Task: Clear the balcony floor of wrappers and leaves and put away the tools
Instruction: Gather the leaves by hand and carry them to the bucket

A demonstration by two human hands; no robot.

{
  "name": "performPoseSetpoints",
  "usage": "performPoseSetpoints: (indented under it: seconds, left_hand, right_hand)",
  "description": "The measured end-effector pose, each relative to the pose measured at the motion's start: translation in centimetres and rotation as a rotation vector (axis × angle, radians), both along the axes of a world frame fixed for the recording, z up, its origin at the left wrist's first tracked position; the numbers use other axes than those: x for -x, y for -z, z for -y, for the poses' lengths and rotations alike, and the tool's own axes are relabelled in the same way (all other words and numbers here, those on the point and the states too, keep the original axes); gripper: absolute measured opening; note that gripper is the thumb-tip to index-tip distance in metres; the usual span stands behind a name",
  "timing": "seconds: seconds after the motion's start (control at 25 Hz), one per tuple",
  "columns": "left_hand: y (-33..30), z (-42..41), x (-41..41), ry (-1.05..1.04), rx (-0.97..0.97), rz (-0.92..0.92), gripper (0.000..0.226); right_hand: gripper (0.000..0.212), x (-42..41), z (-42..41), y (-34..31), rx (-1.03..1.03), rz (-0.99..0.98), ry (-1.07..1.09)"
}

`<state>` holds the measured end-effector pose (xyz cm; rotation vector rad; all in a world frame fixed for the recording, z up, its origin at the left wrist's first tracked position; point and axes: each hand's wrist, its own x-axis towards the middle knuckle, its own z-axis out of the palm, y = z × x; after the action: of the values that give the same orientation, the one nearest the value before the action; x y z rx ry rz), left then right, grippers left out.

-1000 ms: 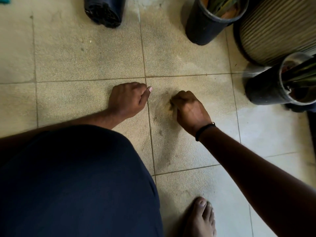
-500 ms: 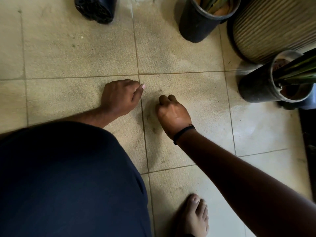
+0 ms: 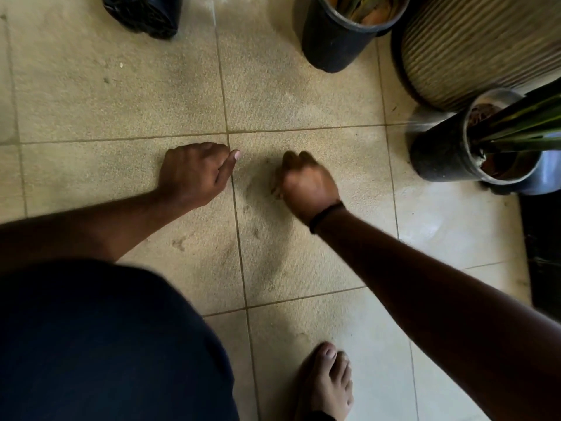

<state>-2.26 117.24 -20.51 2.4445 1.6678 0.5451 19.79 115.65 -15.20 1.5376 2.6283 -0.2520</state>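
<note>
My left hand [image 3: 194, 174] rests on the beige tiled floor [image 3: 121, 101] as a closed fist with the thumb pointing right along a grout line. My right hand [image 3: 306, 183], with a black band at the wrist, is a short gap to its right, its fingers curled down against the tile. A brownish smear of dirt [image 3: 261, 214] lies on the tile between and below the two hands. Whether either fist encloses anything is hidden. A few small specks of debris [image 3: 121, 65] lie on the tile at the upper left. No wrappers or tools are in view.
A black pot [image 3: 142, 13] lies tipped at the top left. A black pot [image 3: 331, 41] with leaves stands at top centre, beside a large ribbed planter [image 3: 479, 47]. Another black pot [image 3: 440, 150] with long green leaves stands at right. My bare foot [image 3: 328, 384] and dark-clothed knee [image 3: 106, 344] fill the bottom.
My right hand drew back toward me over the dirt smear and has now pushed forward again. My left fist has stayed in place.
</note>
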Motion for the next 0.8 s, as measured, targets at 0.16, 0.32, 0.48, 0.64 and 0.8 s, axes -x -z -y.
performPoseSetpoints:
  seconds: [0.16,0.32,0.48,0.64,0.8]
  left_hand:
    - [-1.6,-0.5,-1.0,0.057,0.051,-0.134,0.041]
    - [-7.8,0.7,-7.2,-0.377,0.580,0.123,0.040]
    - [-22.1,5.3,-14.4,-0.959,1.052,1.176,0.047]
    - [-42.4,10.9,-15.3,-0.987,1.396,1.533,0.048]
    - [-63.7,16.3,-14.3,-0.778,1.569,1.569,0.054]
  right_hand:
    - [0.013,-3.4,-7.9,-1.1,0.158,-0.199,0.746]
    - [0.026,-6.0,-4.1,-5.9,0.574,-0.810,1.259]
    - [0.012,-5.3,6.5,-18.6,0.889,-1.650,1.665]
    - [0.018,-5.7,13.6,-37.5,1.024,-2.014,1.760]
    - [0.021,-5.3,18.7,-60.5,0.884,-2.119,1.611]
